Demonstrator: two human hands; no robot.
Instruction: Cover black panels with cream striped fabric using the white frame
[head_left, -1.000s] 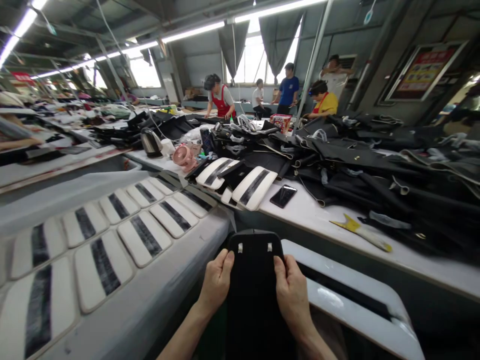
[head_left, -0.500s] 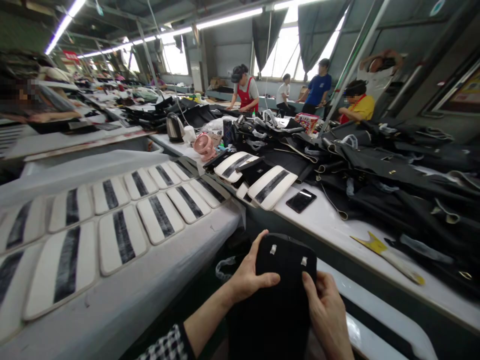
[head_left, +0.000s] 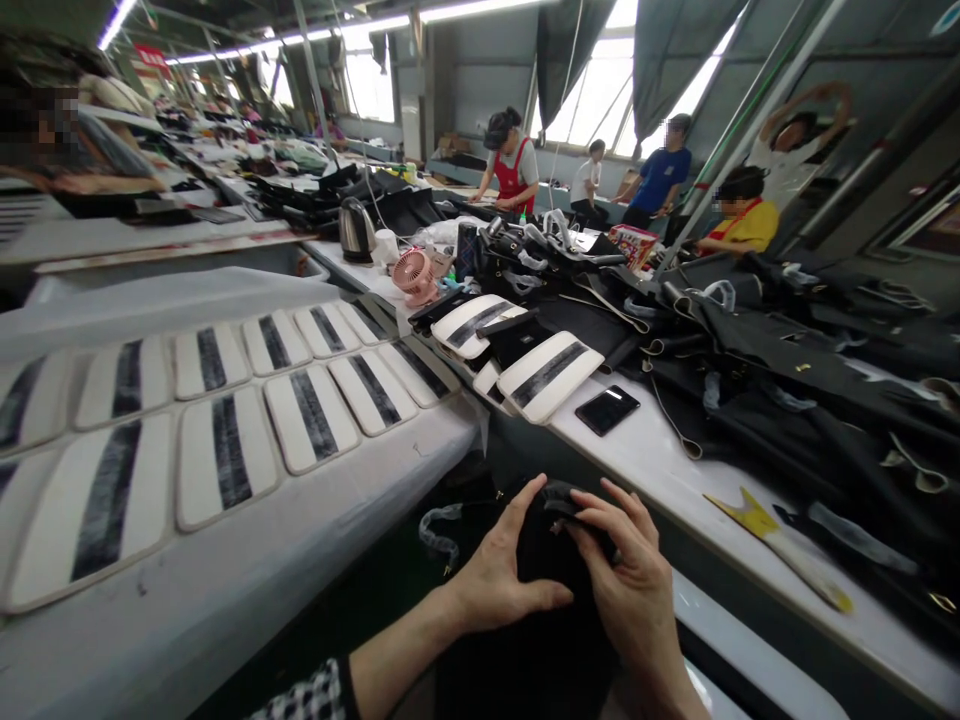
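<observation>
A dark black panel [head_left: 551, 555] with a rounded end is held up in front of me, low in the head view. My left hand [head_left: 491, 575] grips its left edge, the thumb lying across the near face and the index finger reaching up to the top. With thumb and fingers, my right hand [head_left: 630, 565] pinches the upper right part, where the edge bends over. One small pale tab shows by the right fingertips. Below the hands the panel merges into shadow. A plastic-wrapped strap [head_left: 439, 530] with a metal end hangs left of my left hand.
White boards with dark stripes [head_left: 229, 455] lie in rows on the left table. On the right table are two more such boards [head_left: 551, 375], a phone [head_left: 607, 408], a yellow-ended tool [head_left: 780, 550], heaped black pieces [head_left: 810, 400], a pink fan [head_left: 414, 275] and a kettle [head_left: 356, 230]. Several people work farther off.
My right hand has moved up from the panel's right side to its top and bent the edge over. Only one of two pale tabs still shows. My view has shifted slightly.
</observation>
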